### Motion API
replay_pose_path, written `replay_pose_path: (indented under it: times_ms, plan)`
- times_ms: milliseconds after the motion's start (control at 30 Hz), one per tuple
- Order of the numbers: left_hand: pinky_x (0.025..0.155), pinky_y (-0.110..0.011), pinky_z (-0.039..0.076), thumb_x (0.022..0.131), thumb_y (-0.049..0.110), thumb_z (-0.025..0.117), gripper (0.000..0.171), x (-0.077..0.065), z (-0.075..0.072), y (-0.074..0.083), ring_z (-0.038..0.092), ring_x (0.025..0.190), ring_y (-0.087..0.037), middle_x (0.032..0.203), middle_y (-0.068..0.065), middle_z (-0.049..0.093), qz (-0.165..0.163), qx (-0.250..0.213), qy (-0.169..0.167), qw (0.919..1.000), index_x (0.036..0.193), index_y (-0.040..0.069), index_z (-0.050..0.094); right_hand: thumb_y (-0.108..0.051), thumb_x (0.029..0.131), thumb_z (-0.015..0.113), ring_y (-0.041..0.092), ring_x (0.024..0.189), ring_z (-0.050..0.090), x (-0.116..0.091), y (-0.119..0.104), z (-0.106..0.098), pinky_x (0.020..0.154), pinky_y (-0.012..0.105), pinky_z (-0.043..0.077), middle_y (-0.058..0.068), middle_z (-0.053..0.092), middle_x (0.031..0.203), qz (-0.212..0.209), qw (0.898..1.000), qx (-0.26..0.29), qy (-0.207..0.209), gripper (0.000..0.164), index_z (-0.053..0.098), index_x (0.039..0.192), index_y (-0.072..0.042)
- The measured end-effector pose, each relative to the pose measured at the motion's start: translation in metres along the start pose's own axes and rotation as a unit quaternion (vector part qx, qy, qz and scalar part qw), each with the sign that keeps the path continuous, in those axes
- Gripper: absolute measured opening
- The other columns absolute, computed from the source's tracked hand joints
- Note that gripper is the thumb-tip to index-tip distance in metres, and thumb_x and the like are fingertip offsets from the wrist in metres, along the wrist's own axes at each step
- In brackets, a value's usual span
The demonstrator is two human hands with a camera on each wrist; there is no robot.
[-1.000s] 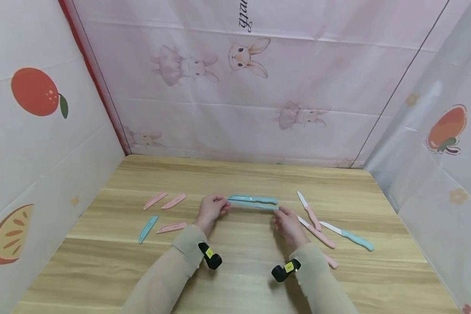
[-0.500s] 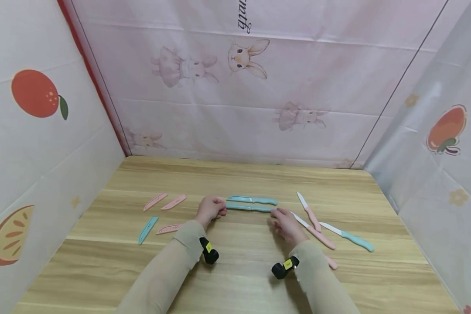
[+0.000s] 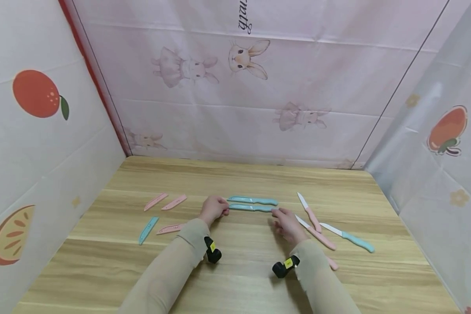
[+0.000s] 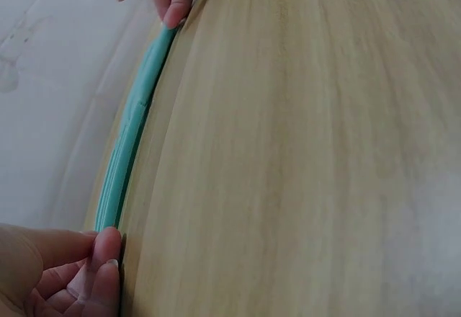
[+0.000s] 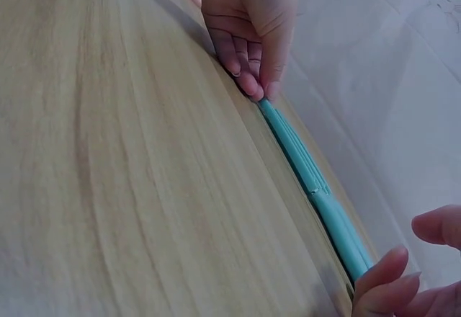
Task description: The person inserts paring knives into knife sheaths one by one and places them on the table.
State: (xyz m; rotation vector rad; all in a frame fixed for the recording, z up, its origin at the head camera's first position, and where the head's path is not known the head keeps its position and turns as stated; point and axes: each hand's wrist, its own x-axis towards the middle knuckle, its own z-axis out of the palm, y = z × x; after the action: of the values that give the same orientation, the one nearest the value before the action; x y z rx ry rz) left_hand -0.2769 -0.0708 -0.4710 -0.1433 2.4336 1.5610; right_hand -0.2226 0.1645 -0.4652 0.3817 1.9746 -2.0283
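In the middle of the bench (image 3: pixel 245 274), here lies the near blue knife (image 3: pixel 252 208), blade in its cover, handle towards 3 o'clock. And look at the hands: at its 9 o'clock end the left hand (image 3: pixel 213 210) pinches the cover's tip between thumb and fingers! Over at 3 o'clock, the right hand (image 3: pixel 287 223) has its fingertips on the end of the handle, thumb held away from them, no grip there.

Just beside it, at 12 o'clock, sits the far blue knife (image 3: pixel 261 201), covered too and lying almost parallel. Round at 9 o'clock we have loose covers: two pink ones, the outer pink cover (image 3: pixel 155 202) and the inner pink cover (image 3: pixel 174 202), then, slightly lower, a blue cover (image 3: pixel 148 230) and the low pink cover (image 3: pixel 170 228). Across between 3 and 4, bare blades: the upper pink knife (image 3: pixel 312 216), the lower pink knife (image 3: pixel 322 237) and the bare blue knife (image 3: pixel 355 239), plus a pink handle (image 3: pixel 332 263) partly hidden by the right sleeve (image 3: pixel 318 270).
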Motion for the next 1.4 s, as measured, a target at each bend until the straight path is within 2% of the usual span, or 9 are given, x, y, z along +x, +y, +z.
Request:
replay_pose_path:
  times_ms: [267,633,767,900,1033,1100,1233,1300,1400]
  plan:
    - [0.056,-0.023,0.049,0.081,0.005,0.053,0.015,0.001,0.001,-0.002,0.059,0.064,-0.014,0.074,-0.009,0.062,-0.003,-0.039,-0.005,0.9992,0.092,-0.003,0.060,-0.022,0.087,0.044,0.009,0.061,0.044,0.002,0.001,0.000,0.046,0.018,0.034,0.014,0.039,0.111,0.002,1.000,0.001,0.001,0.036,0.039,0.113,0.003]
    - [0.058,-0.023,0.050,0.082,0.006,0.053,0.016,0.002,0.007,-0.003,0.059,0.063,-0.012,0.073,-0.008,0.062,0.004,-0.046,-0.021,0.9987,0.094,-0.004,0.059,-0.024,0.086,0.047,0.008,0.060,0.044,0.001,0.004,-0.004,0.046,0.018,0.034,0.012,0.043,0.106,-0.001,1.000,0.009,0.016,0.036,0.041,0.110,0.002]
    - [0.058,-0.026,0.050,0.082,0.007,0.053,0.019,-0.004,-0.001,-0.002,0.059,0.065,-0.016,0.076,-0.012,0.062,0.013,-0.057,-0.033,0.9978,0.097,-0.003,0.059,-0.024,0.087,0.045,0.009,0.058,0.043,-0.003,0.003,-0.009,0.046,0.019,0.035,0.011,0.046,0.096,-0.008,1.000,0.007,0.015,0.033,0.042,0.105,0.004]
    - [0.066,-0.032,0.050,0.083,0.008,0.052,0.024,-0.019,-0.029,0.004,0.060,0.074,-0.021,0.085,-0.015,0.061,0.036,-0.056,-0.037,0.9971,0.103,-0.004,0.056,-0.025,0.088,0.043,0.009,0.062,0.041,-0.015,-0.004,-0.018,0.049,0.019,0.036,0.013,0.041,0.105,-0.025,1.000,0.012,-0.003,0.044,0.032,0.121,0.002]
    - [0.074,-0.038,0.047,0.086,0.013,0.048,0.027,-0.040,-0.077,0.006,0.059,0.083,-0.022,0.094,-0.014,0.059,0.062,-0.020,-0.021,0.9977,0.109,-0.001,0.053,-0.028,0.088,0.043,0.008,0.068,0.042,-0.028,-0.010,-0.027,0.052,0.016,0.036,0.012,0.034,0.124,-0.029,0.999,0.018,-0.016,0.059,0.014,0.134,-0.002]
    - [0.074,-0.039,0.047,0.087,0.016,0.047,0.027,-0.049,-0.103,0.004,0.058,0.084,-0.022,0.096,-0.013,0.059,0.078,0.012,0.003,0.9969,0.109,0.002,0.053,-0.029,0.088,0.044,0.008,0.070,0.044,-0.033,-0.012,-0.032,0.052,0.015,0.037,0.010,0.034,0.126,-0.029,0.999,0.022,-0.012,0.058,0.018,0.133,-0.003]
    - [0.072,-0.038,0.048,0.088,0.020,0.046,0.030,-0.063,-0.151,-0.009,0.058,0.084,-0.025,0.096,-0.016,0.058,0.115,0.083,0.067,0.9876,0.109,0.000,0.053,-0.029,0.088,0.044,0.007,0.070,0.044,-0.040,-0.014,-0.038,0.050,0.013,0.036,0.008,0.034,0.126,-0.048,0.998,0.027,-0.005,0.053,0.026,0.129,-0.002]
    - [0.068,-0.036,0.048,0.088,0.025,0.046,0.032,-0.070,-0.169,-0.018,0.058,0.082,-0.024,0.094,-0.015,0.059,0.111,0.134,0.100,0.9797,0.108,0.001,0.054,-0.029,0.088,0.044,0.006,0.070,0.044,-0.043,-0.015,-0.040,0.050,0.012,0.036,0.008,0.034,0.125,-0.058,0.998,0.030,-0.007,0.052,0.027,0.128,-0.001]
    - [0.062,-0.037,0.046,0.087,0.032,0.046,0.037,-0.079,-0.188,-0.036,0.057,0.078,-0.022,0.092,-0.013,0.059,0.091,0.193,0.111,0.9706,0.106,0.002,0.056,-0.030,0.089,0.042,0.007,0.071,0.045,-0.047,-0.016,-0.042,0.051,0.013,0.036,0.010,0.035,0.125,-0.061,0.997,0.037,-0.010,0.051,0.026,0.129,-0.002]
